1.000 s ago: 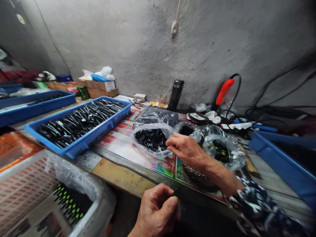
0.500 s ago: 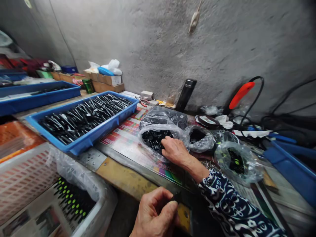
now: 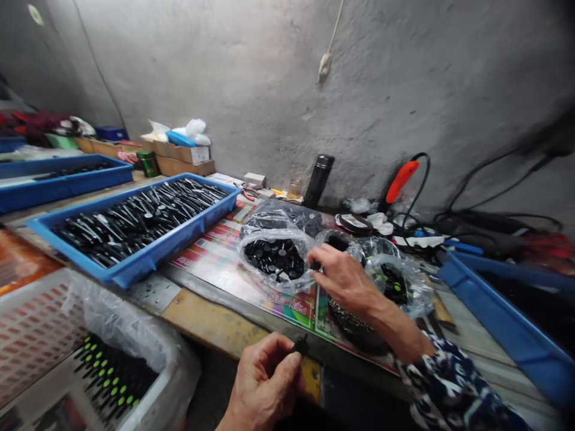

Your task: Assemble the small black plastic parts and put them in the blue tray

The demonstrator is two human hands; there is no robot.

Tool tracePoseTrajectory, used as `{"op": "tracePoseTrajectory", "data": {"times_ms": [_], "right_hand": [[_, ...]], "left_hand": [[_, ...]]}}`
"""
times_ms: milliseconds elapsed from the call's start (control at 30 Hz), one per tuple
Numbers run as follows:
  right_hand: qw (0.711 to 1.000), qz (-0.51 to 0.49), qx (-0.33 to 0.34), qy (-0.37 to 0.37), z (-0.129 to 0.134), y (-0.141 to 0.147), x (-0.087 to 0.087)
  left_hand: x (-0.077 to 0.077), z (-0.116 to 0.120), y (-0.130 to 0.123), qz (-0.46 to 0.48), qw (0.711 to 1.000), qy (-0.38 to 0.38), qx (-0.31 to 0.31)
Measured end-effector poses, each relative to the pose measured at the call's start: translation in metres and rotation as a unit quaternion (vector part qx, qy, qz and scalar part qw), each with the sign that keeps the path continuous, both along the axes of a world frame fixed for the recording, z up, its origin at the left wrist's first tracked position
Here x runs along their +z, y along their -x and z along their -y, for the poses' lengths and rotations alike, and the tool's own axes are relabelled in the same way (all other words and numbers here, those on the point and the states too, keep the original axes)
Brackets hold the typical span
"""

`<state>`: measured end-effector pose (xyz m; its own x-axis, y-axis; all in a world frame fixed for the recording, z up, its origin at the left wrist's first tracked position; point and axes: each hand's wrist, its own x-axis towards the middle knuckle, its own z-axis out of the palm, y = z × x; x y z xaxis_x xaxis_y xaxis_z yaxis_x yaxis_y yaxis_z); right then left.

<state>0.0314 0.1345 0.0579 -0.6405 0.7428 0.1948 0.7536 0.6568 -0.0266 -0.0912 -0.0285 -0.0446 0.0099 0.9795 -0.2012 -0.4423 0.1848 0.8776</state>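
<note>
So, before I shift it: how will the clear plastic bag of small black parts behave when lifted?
This thin clear plastic bag looks floppy and slumped. Packed full, it may feel heavy. The loose black parts could shift or spill if tipped.

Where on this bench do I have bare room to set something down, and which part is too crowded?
The printed mat is bare between the blue tray and the clear bag of black parts. The wooden strip along the front edge is also free. It is crowded at the bags around your right hand and the cables along the wall.
</note>
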Motion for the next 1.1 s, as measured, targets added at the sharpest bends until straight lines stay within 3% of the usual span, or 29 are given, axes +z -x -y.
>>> {"op": "tracePoseTrajectory", "data": {"times_ms": [67,133,233,467,600,967,1100], "right_hand": [[0.986,-0.15,0.027,0.074,0.012,-0.024,-0.001],[0.931,-0.302,0.045,0.202,0.029,-0.046,-0.006],[0.84,-0.417,0.026,0.347,0.06,-0.071,-0.019],[0.734,-0.568,-0.05,0.369,0.112,-0.092,-0.044],[0.716,-0.599,-0.062,0.353,0.124,-0.099,-0.052],[0.722,-0.608,-0.057,0.324,0.138,-0.118,-0.069],[0.688,-0.631,-0.055,0.354,0.14,-0.12,-0.072]], "left_hand": [[0.005,0.002,-0.003,-0.007,1.0,0.005,-0.002],[0.013,0.005,-0.007,-0.011,1.0,0.012,-0.003],[0.025,0.008,-0.014,-0.018,1.0,0.017,-0.012],[0.031,0.013,-0.037,0.007,0.996,0.057,-0.067],[0.029,0.016,-0.049,0.03,0.993,0.064,-0.092],[0.03,0.018,-0.069,0.031,0.989,0.068,-0.131],[0.03,0.018,-0.073,0.02,0.988,0.066,-0.138]]}}
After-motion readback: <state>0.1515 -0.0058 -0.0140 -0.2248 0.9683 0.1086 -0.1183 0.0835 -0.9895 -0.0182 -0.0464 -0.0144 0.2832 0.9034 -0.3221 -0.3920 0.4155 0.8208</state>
